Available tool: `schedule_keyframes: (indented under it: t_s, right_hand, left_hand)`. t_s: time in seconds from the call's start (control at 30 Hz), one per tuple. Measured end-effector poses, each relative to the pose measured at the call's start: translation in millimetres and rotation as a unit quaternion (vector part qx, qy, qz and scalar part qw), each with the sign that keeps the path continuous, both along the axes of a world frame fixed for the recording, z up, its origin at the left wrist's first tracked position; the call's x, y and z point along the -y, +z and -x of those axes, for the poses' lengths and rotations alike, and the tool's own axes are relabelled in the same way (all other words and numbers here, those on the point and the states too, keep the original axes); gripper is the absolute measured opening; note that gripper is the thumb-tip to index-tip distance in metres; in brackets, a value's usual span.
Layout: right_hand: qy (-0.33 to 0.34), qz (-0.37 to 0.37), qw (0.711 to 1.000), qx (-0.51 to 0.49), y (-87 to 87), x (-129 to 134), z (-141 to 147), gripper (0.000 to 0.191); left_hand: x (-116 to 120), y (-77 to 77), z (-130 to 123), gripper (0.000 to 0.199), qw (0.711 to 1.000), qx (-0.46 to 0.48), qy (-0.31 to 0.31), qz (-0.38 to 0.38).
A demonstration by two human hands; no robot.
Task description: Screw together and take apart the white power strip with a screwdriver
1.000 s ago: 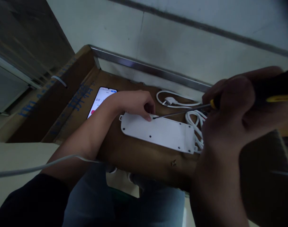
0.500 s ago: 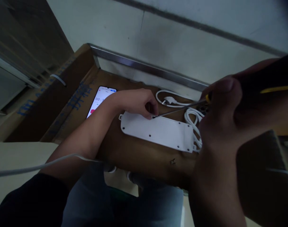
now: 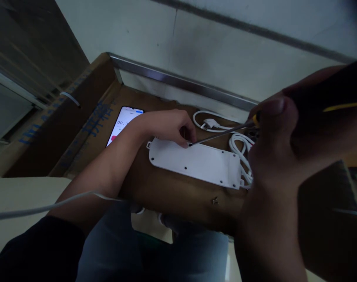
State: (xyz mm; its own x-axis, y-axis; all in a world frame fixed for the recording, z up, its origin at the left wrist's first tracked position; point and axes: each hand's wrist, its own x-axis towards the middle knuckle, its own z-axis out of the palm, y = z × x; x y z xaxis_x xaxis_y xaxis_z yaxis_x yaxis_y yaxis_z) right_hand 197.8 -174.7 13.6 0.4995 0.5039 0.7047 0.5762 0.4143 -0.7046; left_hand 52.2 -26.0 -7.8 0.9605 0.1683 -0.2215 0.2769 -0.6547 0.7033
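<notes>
My left hand (image 3: 169, 127) rests curled on the upper edge of a white power strip (image 3: 193, 162), which lies face down with its back and several screw holes showing. My right hand (image 3: 272, 137) is large and close to the camera, gripping a screwdriver (image 3: 222, 133) with a dark handle striped yellow. The screwdriver's steel shaft slants down to a screw hole near my left fingertips, and its tip touches that spot. A white cord (image 3: 240, 143) coils beside the strip, partly hidden by my right hand, and its plug (image 3: 209, 124) lies beyond.
The strip lies on a flattened brown cardboard box (image 3: 166, 192) with blue print. A phone (image 3: 122, 123) shows a running timer. A tiny metal screw (image 3: 215, 200) sits on the cardboard. A steel edge strip (image 3: 178, 78) and wall run behind. A thin pale cable (image 3: 64, 197) crosses my left forearm.
The screwdriver's handle has swung up and its yellow collar has moved left, while the tip stays at the same hole. The whole view has drifted slightly.
</notes>
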Motion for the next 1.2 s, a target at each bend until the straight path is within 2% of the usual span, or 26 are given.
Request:
schedule_keyframes:
  t_s: [0.1,0.23,0.4,0.47,0.67,0.83,1.03,1.2]
  right_hand:
    - [0.03,-0.009,0.998,0.063,1.5,-0.3,0.4,0.047]
    - [0.052,-0.013,0.996,0.066,-0.5,-1.5,-2.1,0.044]
    - [0.052,-0.041,0.995,0.081,-8.6,-7.5,-12.7,0.053]
    - [0.062,-0.031,0.994,0.089,-9.6,-8.2,-13.8,0.051]
    - [0.094,0.016,0.994,0.053,-2.1,1.4,-1.2,0.04]
    - [0.113,0.039,0.991,0.063,-1.0,6.9,7.7,0.025]
    - [0.12,0.059,0.991,0.018,-5.0,5.7,8.4,0.038]
    - [0.164,0.063,0.984,-0.018,-2.8,6.3,8.6,0.03]
  left_hand:
    - [1.1,0.6,0.1,0.025,1.0,0.022,0.001,0.008]
    - [1.5,-0.9,-1.0,0.019,0.998,0.064,-0.005,0.027]
    - [0.8,-2.0,-1.7,0.016,0.997,0.07,0.002,0.032]
    - [1.2,-0.8,-0.8,0.017,0.998,0.061,0.006,0.028]
    - [1.3,3.2,2.7,0.041,1.0,0.002,-0.016,-0.001]
    - [0.9,3.8,1.4,0.041,0.999,-0.033,-0.006,-0.007]
    - [0.1,2.2,1.4,0.042,0.999,-0.032,-0.009,0.007]
    - [0.4,1.7,1.6,0.04,0.999,-0.032,-0.009,0.022]
